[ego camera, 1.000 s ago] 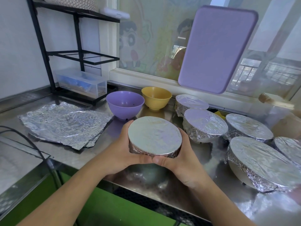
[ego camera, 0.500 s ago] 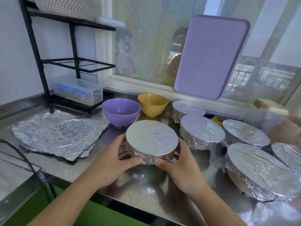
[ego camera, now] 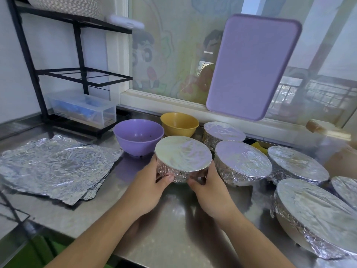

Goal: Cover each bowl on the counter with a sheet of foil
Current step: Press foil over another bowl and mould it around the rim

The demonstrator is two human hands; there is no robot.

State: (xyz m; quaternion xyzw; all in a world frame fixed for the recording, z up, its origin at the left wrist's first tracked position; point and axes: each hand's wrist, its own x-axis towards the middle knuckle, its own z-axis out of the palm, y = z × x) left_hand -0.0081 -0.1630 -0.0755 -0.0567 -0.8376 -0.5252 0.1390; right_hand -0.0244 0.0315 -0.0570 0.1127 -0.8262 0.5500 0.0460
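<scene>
A foil-covered bowl point(ego camera: 182, 158) is held between both my hands just above the steel counter point(ego camera: 173, 229). My left hand point(ego camera: 148, 188) grips its left side with the thumb on the foil skirt. My right hand point(ego camera: 210, 192) grips its right side. Behind it stand an uncovered purple bowl point(ego camera: 138, 135) and an uncovered yellow bowl point(ego camera: 179, 123). Several more foil-covered bowls sit to the right, the nearest point(ego camera: 242, 161) close beside the held one, a large one point(ego camera: 316, 215) at the right front. A stack of crumpled foil sheets point(ego camera: 56, 167) lies at the left.
A black wire rack point(ego camera: 77, 74) with a clear plastic box point(ego camera: 83, 108) stands at the back left. A purple cutting board point(ego camera: 251, 66) leans on the window. A black wire frame point(ego camera: 11, 211) sits at the left front edge.
Both hands have carried the covered bowl away from me and slightly right, toward the covered bowls, and lowered it near the counter.
</scene>
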